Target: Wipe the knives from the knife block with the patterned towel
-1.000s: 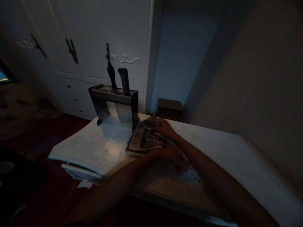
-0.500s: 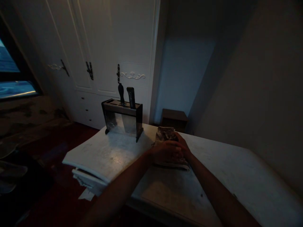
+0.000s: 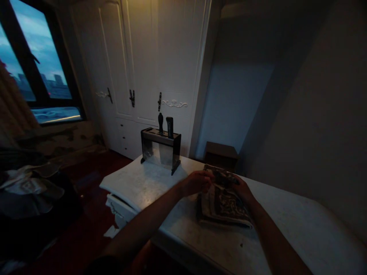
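Note:
A folded brown patterned cloth [image 3: 229,206] with pale scrollwork lies on the white tabletop, its upper part bunched up between my hands. My left hand [image 3: 197,182] is at the cloth's left side, fingers curled together in a pinch on its upper edge. On the right side, my right hand [image 3: 243,188] grips the raised part of the cloth, its fingers partly hidden behind the fabric. Beyond my left hand stands a knife block [image 3: 161,147] with clear sides and two dark-handled tools upright in it.
The white table [image 3: 134,183] has a partly open drawer [image 3: 120,210] at its left. A dark brown box-like cabinet [image 3: 220,151] stands behind it. White wardrobe doors [image 3: 143,65] fill the back, a window [image 3: 51,61] the left. Clothes [image 3: 31,183] are heaped at the lower left.
My hands have moved apart, from overlapping on the cloth to either side of it. The cloth's upper part is now lifted and more of its pattern shows. The view has tilted up and left.

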### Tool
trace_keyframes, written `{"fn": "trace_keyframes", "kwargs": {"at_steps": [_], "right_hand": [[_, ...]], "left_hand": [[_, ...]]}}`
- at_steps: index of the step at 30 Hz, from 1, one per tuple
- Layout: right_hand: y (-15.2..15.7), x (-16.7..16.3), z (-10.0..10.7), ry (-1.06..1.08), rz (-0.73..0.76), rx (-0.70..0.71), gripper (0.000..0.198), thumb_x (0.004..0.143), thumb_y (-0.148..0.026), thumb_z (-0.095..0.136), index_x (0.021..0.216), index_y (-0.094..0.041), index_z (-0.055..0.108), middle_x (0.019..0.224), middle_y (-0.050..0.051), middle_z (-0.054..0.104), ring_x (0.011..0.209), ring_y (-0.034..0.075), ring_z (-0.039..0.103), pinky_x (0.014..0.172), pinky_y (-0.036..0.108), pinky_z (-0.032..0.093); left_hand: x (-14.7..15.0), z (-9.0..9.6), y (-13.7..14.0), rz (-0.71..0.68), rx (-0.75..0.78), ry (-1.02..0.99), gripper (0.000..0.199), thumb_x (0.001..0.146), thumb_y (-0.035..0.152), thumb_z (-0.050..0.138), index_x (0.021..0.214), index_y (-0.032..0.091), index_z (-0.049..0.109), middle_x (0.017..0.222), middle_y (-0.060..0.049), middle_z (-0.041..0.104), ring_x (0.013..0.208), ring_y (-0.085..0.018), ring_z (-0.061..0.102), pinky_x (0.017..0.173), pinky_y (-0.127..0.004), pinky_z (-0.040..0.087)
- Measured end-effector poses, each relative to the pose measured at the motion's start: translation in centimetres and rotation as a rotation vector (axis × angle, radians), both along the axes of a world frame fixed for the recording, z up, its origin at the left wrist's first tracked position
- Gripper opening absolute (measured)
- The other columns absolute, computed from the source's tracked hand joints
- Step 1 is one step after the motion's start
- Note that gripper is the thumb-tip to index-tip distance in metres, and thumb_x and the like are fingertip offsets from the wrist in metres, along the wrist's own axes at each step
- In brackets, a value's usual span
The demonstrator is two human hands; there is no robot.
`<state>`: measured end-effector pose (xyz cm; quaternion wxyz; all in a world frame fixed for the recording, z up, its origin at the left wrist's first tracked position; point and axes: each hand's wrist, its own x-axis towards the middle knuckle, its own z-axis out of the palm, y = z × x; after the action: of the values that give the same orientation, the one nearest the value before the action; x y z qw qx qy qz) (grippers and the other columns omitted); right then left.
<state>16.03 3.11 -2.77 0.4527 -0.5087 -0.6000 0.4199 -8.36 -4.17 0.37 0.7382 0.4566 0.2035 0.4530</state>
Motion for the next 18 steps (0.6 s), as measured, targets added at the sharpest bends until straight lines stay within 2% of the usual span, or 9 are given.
{"fn": "trace_keyframes", "kwargs": {"at_steps": [3, 6, 9, 11, 15, 18], "right_hand": [[-0.3, -0.2, 0.3, -0.017, -0.012, 0.015, 0.062, 0.047, -0.041, 0.068, 0.105, -0.019, 0.064, 0.106, 0.01, 0.07, 0.104, 0.034, 0.064, 0.099, 0.048, 0.047], [-0.1, -0.3, -0.2, -0.062, -0.022, 0.084, 0.06, 0.049, -0.045, 0.065, 0.104, -0.02, 0.065, 0.109, 0.01, 0.069, 0.106, 0.034, 0.063, 0.102, 0.05, 0.044], [0.4, -0.4, -1.0, -0.099, -0.029, 0.126, 0.058, 0.051, -0.047, 0.063, 0.103, -0.02, 0.065, 0.11, 0.011, 0.069, 0.105, 0.034, 0.063, 0.101, 0.051, 0.045], [0.5, -0.5, -1.3, -0.097, -0.024, 0.142, 0.057, 0.051, -0.047, 0.063, 0.102, -0.02, 0.066, 0.108, 0.011, 0.069, 0.102, 0.034, 0.064, 0.099, 0.05, 0.046], [0.0, -0.7, -0.7, -0.083, -0.022, 0.119, 0.064, 0.05, -0.047, 0.063, 0.106, -0.017, 0.065, 0.109, 0.012, 0.069, 0.102, 0.033, 0.064, 0.099, 0.047, 0.047], [-0.6, -0.9, 0.1, -0.086, -0.019, 0.105, 0.068, 0.049, -0.047, 0.062, 0.109, -0.014, 0.065, 0.111, 0.013, 0.068, 0.104, 0.033, 0.063, 0.099, 0.045, 0.046]], "left_hand": [[-1.0, -0.3, 0.3, 0.376, 0.081, 0.121, 0.037, 0.064, 0.029, 0.078, 0.09, 0.009, 0.062, 0.07, -0.001, 0.059, 0.051, -0.009, 0.051, 0.05, -0.023, 0.038], [-3.4, -0.6, 1.2, 0.758, 0.204, 0.37, 0.022, 0.073, 0.022, 0.064, 0.09, 0.008, 0.063, 0.073, -0.002, 0.06, 0.056, -0.008, 0.05, 0.052, -0.021, 0.037], [-6.3, -0.6, 2.1, 0.991, 0.29, 0.624, 0.015, 0.08, 0.016, 0.055, 0.09, 0.009, 0.063, 0.076, -0.003, 0.06, 0.064, -0.009, 0.052, 0.06, -0.02, 0.04], [-7.6, -0.6, 2.4, 1.048, 0.32, 0.709, 0.013, 0.08, 0.014, 0.055, 0.09, 0.009, 0.062, 0.078, -0.003, 0.061, 0.069, -0.01, 0.054, 0.065, -0.021, 0.041], [-8.4, -0.7, 2.7, 1.064, 0.361, 0.764, 0.016, 0.077, 0.01, 0.057, 0.092, 0.01, 0.063, 0.085, -0.004, 0.064, 0.078, -0.011, 0.057, 0.076, -0.022, 0.043], [-8.6, -0.5, 2.9, 1.029, 0.345, 0.778, 0.016, 0.078, 0.012, 0.059, 0.093, 0.01, 0.063, 0.082, -0.005, 0.065, 0.074, -0.011, 0.059, 0.072, -0.022, 0.044]]}}
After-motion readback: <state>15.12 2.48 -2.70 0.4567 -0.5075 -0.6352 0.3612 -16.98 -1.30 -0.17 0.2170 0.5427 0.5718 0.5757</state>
